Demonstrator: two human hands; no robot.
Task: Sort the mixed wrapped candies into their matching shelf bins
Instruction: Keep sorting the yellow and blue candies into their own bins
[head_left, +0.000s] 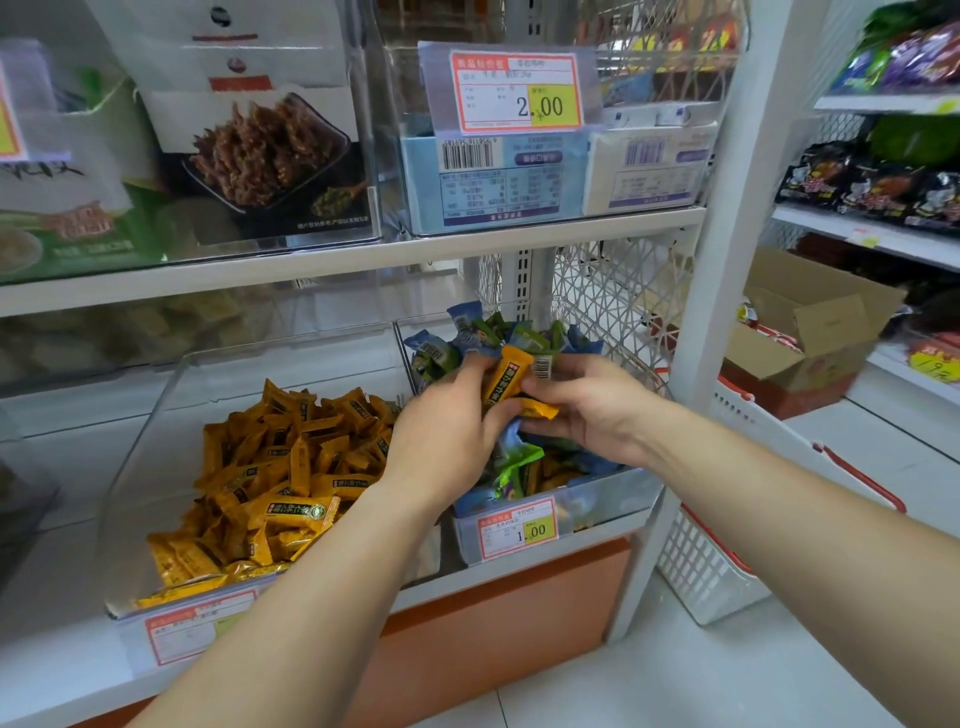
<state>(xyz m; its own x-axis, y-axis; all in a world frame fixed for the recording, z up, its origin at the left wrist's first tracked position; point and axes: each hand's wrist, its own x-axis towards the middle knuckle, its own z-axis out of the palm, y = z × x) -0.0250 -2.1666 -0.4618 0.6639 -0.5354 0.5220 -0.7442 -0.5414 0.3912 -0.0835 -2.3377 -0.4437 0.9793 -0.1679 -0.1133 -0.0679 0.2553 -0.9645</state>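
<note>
Candy (506, 378) in orange wrap sits pinched between your left hand (445, 434) and right hand (589, 410), both curled on it, over the mixed bin (615, 498); the orange bin (156, 426) lies at its nine o'clock.

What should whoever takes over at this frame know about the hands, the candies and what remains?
Hands: the left hand and the right hand are both over the right bin, pinching orange candies between them.
Things: the left bin holds the orange pile. The right bin holds blue and green candies, and more orange ones seem to lie near its front.
Done: a few orange ones are picked out but not yet dropped.
Left: put them in the left bin, then clear the rest.
</note>
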